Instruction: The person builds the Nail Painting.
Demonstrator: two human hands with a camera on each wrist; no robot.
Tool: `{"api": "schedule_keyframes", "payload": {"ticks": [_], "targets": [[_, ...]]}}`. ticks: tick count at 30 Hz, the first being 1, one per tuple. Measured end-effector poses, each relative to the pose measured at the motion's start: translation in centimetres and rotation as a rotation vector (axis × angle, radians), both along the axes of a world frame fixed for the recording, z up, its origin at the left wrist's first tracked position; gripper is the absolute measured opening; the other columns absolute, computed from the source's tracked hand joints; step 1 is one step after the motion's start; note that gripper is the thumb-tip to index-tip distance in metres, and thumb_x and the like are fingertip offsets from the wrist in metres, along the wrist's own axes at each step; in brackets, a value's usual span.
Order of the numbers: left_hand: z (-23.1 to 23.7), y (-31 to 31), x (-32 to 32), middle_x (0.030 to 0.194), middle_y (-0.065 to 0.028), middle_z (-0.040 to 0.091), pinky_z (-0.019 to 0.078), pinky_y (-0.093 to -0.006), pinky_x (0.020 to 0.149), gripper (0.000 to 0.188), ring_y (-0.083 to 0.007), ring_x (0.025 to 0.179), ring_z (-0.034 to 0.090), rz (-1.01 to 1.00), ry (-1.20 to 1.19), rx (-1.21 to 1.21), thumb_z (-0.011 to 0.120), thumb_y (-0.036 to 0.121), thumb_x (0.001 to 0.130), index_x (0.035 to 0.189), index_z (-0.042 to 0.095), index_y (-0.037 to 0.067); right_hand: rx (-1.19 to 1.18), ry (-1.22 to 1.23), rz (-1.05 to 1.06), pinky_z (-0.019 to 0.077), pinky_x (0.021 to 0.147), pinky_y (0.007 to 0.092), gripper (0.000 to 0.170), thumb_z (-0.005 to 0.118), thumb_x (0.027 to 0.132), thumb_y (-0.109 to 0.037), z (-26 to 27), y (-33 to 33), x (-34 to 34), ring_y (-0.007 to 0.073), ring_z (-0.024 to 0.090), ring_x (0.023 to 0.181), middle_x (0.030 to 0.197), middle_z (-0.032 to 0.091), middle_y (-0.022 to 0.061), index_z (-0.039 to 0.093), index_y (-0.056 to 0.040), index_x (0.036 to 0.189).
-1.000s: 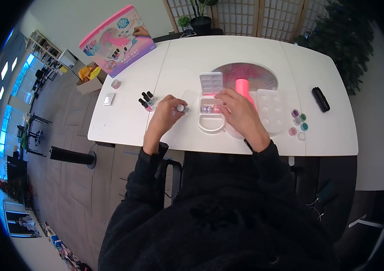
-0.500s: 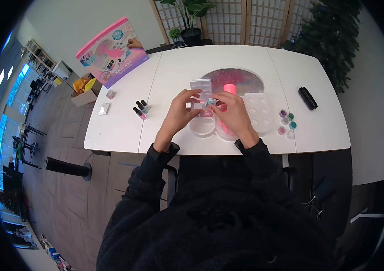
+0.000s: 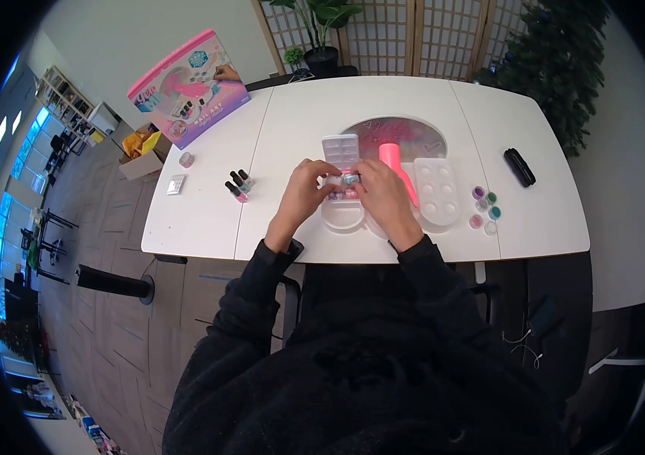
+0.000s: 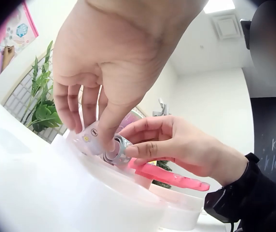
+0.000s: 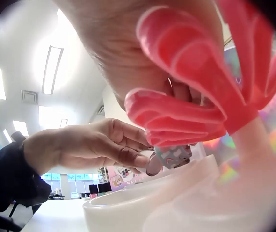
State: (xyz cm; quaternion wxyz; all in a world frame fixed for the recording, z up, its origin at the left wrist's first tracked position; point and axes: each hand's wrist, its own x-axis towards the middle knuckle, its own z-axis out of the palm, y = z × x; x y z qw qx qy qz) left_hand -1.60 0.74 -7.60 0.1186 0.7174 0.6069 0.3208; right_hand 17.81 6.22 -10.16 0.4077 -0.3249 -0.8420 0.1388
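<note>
A small blue-grey roll of printed tape sits between the fingertips of both hands. My right hand pinches it from the right, thumb in front. The thumb and fingers of my left hand hold a pale lilac strip with small printed pictures, close against the roll's end. Both hands are over a white compartment tray, whose clear lid stands raised behind. Pink and pale small pieces show in its compartments, partly hidden by the fingers. A pink plastic model hand is just beyond my right hand.
A round-welled white palette and several small colored pots are at the right, with a black case beyond. Nail polish bottles, a small packet and a printed box are at the left.
My left hand moved right from near the bottles, bringing a small roll to the tray. The roll then passed to my right hand's fingers, and both hands drew closer together over the tray.
</note>
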Motion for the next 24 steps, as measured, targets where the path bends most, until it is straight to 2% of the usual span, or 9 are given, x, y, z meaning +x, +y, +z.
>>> {"api": "schedule_keyframes", "payload": {"ticks": [2,7,9,11,15,17,20,22,24], "targets": [[-0.6,0.3,-0.1,0.110,-0.0113,0.071,0.0630,-0.0354,0.085,0.029,-0.0276,0.098,0.072,-0.036,-0.152,-0.012,0.078,-0.009,0.081,0.108,0.075,0.000,-0.064,-0.024,0.010,0.0553,0.080,0.0465,0.021,0.073,0.084,-0.004,0.0,0.1,-0.1,0.0361,0.067,0.097,0.104,0.066,0.0121,0.067,-0.0031,0.105],[-1.7,0.3,0.1,0.108,-0.0132,0.071,0.0640,-0.0337,0.078,0.028,-0.0277,0.095,0.073,-0.070,-0.199,0.102,0.077,-0.011,0.080,0.106,0.074,-0.002,-0.152,-0.039,0.025,0.0553,0.080,0.0471,0.018,0.071,0.084,-0.001,-0.6,0.0,-0.4,0.0353,0.066,0.100,0.104,0.064,0.0135,0.066,-0.0006,0.101],[-1.6,0.2,0.1,0.108,-0.0138,0.071,0.0643,-0.0331,0.077,0.027,-0.0276,0.095,0.073,-0.081,-0.208,0.111,0.077,-0.011,0.080,0.105,0.074,-0.003,-0.040,-0.014,0.014,0.0559,0.079,0.0440,0.018,0.075,0.082,0.001,-0.7,-0.3,-0.6,0.0323,0.068,0.095,0.099,0.065,0.0133,0.070,0.0017,0.100],[-1.2,0.2,-0.2,0.111,-0.0132,0.069,0.0646,-0.0331,0.078,0.024,-0.0286,0.096,0.073,-0.038,-0.076,0.093,0.077,-0.012,0.080,0.102,0.075,-0.003,-0.022,-0.045,0.009,0.0559,0.080,0.0441,0.018,0.074,0.082,0.001,-1.0,-0.2,-0.6,0.0324,0.067,0.096,0.098,0.065,0.0132,0.070,0.0023,0.099],[-1.7,0.1,-0.4,0.109,-0.0119,0.069,0.0629,-0.0338,0.075,0.021,-0.0284,0.093,0.073,-0.050,-0.172,0.122,0.079,-0.010,0.079,0.099,0.075,-0.002,0.022,-0.126,0.003,0.0556,0.084,0.0444,0.017,0.073,0.081,0.003,-1.3,0.0,-0.6,0.0330,0.066,0.100,0.099,0.066,0.0132,0.071,0.0020,0.097],[-1.3,-0.2,-0.1,0.105,-0.0113,0.068,0.0598,-0.0369,0.078,0.021,-0.0293,0.093,0.070,0.032,-0.027,0.083,0.081,-0.006,0.077,0.097,0.076,-0.001,0.027,-0.133,-0.004,0.0554,0.084,0.0448,0.016,0.073,0.080,0.003,-1.4,0.1,-0.5,0.0331,0.066,0.100,0.099,0.066,0.0133,0.071,0.0011,0.096],[-1.3,-0.2,-0.1,0.104,-0.0103,0.068,0.0568,-0.0397,0.083,0.021,-0.0303,0.095,0.068,-0.013,0.125,0.196,0.082,-0.002,0.076,0.096,0.077,0.002,0.027,-0.113,-0.015,0.0551,0.084,0.0452,0.016,0.073,0.080,0.003,-1.2,-0.2,-0.6,0.0333,0.066,0.100,0.099,0.067,0.0134,0.072,-0.0003,0.095],[-1.1,-0.5,0.2,0.103,-0.0094,0.068,0.0558,-0.0404,0.084,0.019,-0.0305,0.096,0.067,-0.003,0.154,0.185,0.082,-0.001,0.076,0.095,0.078,0.002,0.028,-0.086,-0.020,0.0550,0.084,0.0452,0.015,0.073,0.080,0.003,-1.0,-0.5,-0.7,0.0335,0.066,0.100,0.098,0.067,0.0135,0.072,-0.0009,0.095],[-1.0,-0.5,0.2,0.103,-0.0084,0.069,0.0549,-0.0411,0.084,0.018,-0.0307,0.097,0.065,0.007,0.182,0.173,0.081,0.000,0.076,0.094,0.078,0.003,0.023,-0.096,-0.010,0.0561,0.084,0.0433,0.008,0.063,0.083,0.003,-0.7,-0.8,-0.8,0.0337,0.066,0.098,0.095,0.067,0.0147,0.070,0.0019,0.087]]}}
